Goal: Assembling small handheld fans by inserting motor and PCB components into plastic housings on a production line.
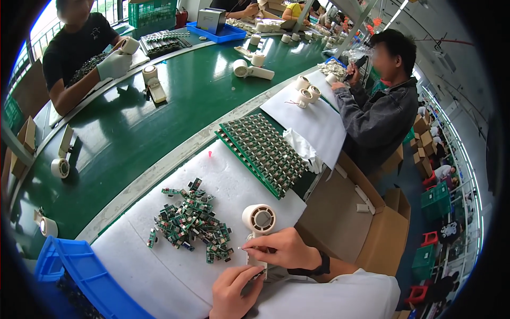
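Observation:
A cream handheld fan [259, 218] lies on the white foam sheet in front of me, its round head pointing away and its opened handle toward me. My right hand [284, 249] is closed over the handle, thumb and forefinger pinching something tiny near the fan's neck. Its wrist wears a dark band. At the handle's near end, my left hand [236, 291] is closed in a pinch around a small dark piece, mostly hidden by the fingers. Left of the fan sits a loose pile of small green circuit boards [194, 220].
Stacked green circuit-board panels [265, 154] lie beyond the fan, beside a white cloth [303, 146]. A blue bin [95, 276] stands at lower left, a cardboard box [340, 212] at right. The green conveyor belt [186, 101] carries more fans. Co-workers sit across and to the right.

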Tool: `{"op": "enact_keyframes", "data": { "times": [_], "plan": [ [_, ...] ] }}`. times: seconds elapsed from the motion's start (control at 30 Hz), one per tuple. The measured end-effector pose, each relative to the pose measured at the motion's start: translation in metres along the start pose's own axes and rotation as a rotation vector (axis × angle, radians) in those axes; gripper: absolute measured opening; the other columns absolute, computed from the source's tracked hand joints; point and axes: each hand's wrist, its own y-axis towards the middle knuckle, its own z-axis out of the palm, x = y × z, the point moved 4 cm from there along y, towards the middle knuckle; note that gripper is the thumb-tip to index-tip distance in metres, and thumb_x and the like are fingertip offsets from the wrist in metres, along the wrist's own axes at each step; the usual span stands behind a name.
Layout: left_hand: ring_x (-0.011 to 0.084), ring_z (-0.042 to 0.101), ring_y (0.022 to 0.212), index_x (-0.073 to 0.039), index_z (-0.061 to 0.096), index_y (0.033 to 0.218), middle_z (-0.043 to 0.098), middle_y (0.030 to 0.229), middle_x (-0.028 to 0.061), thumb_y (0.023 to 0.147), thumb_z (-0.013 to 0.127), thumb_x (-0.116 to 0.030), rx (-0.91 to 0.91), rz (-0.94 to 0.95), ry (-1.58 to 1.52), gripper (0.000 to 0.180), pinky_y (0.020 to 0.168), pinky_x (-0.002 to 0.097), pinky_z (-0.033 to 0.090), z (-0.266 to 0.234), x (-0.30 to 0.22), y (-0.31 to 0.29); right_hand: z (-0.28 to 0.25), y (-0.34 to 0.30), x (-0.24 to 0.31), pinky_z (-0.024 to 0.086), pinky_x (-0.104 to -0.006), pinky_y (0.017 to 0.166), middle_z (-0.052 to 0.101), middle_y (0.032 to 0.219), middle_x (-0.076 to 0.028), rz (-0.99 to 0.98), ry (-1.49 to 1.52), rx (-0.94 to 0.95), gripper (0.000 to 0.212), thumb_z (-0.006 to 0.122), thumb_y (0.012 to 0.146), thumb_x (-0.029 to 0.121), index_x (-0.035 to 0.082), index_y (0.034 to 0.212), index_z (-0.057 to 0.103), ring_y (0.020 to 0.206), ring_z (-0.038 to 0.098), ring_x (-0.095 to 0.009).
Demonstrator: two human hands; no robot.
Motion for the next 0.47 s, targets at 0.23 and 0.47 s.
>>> {"op": "enact_keyframes", "data": {
  "times": [0.23, 0.47],
  "plan": [
    [0.0342, 0.069, 0.09, -0.004, 0.072, 0.113, 0.07, 0.106, 0.0171, 0.081, 0.075, 0.005, -0.01, 0.032, 0.018, 0.033, 0.078, 0.0371, 0.056, 0.002, 0.005, -0.014, 0.01, -0.017, -0.003, 0.052, -0.0234, 0.054, 0.072, 0.076, -0.003, 0.141, 0.079, -0.012, 0.02, 0.082, 0.085, 0.013, 0.008, 0.104, 0.079, 0.057, 0.064, -0.009],
    [0.0258, 0.072, 0.09, -0.005, 0.075, 0.103, 0.074, 0.1, 0.0117, 0.076, 0.082, 0.001, -0.011, 0.074, 0.058, 0.028, 0.081, 0.034, 0.057, -0.001, 0.02, -0.031, 0.02, -0.029, -0.003, 0.055, -0.026, 0.057, 0.076, 0.084, -0.007, -0.063, -0.042, -0.018, 0.024, 0.081, 0.088, 0.014, 0.011, 0.112, 0.078, 0.065, 0.07, -0.014]
  ]
}}
